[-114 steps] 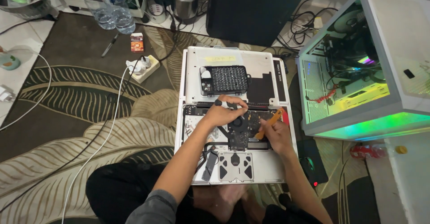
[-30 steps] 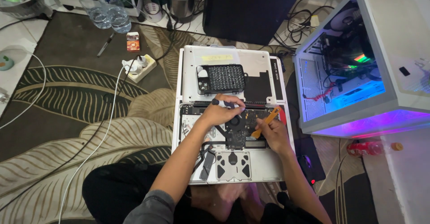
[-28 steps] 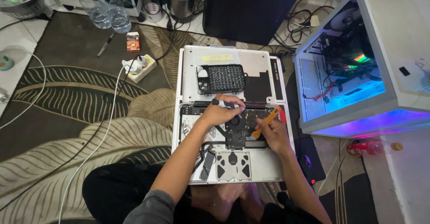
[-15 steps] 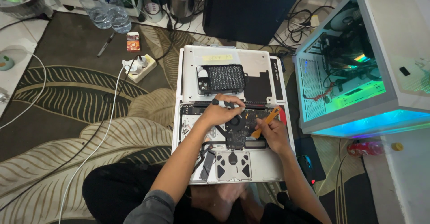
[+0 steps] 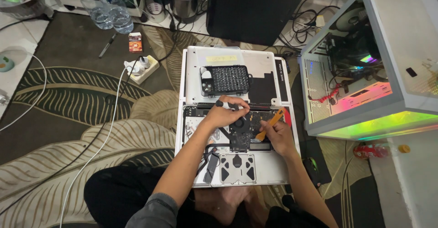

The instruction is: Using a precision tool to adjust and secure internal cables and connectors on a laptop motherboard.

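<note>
Far left, approx 9 o'clock of the frame: white cable (image 5: 98, 132) runs across the leaf-pattern rug (image 5: 59, 100) up to a white power strip (image 5: 140, 68) at approx 10 o'clock of the laptop. Above it, toward 11 o'clock, a small red box (image 5: 135, 42) and clear plastic bottles (image 5: 112, 16).

Centre: opened laptop (image 5: 237, 118) lies bottom-up on the rug, w/ a small black keyboard (image 5: 225, 80) resting on its removed cover at 12 o'clock of the hands. Logic board w/ round fan (image 5: 240, 124) exposed mid-chassis.

Left hand (image 5: 223, 115): grip closed round a dark screwdriver (image 5: 226, 104), tool lying approx level just along the hinge edge; hand rests on the board, at 9 o'clock of the fan.

Right hand (image 5: 276, 137): grip pinched on an orange pry tool (image 5: 270, 124), which slants from 1 to 7 o'clock; its lower tip meets the board at approx 4 o'clock of the fan.

Right, 3 o'clock: white PC case (image 5: 374, 68), side open, lit inside pink and green. Below it, approx 5 o'clock, a red bottle (image 5: 369, 151) lies on its side.
</note>
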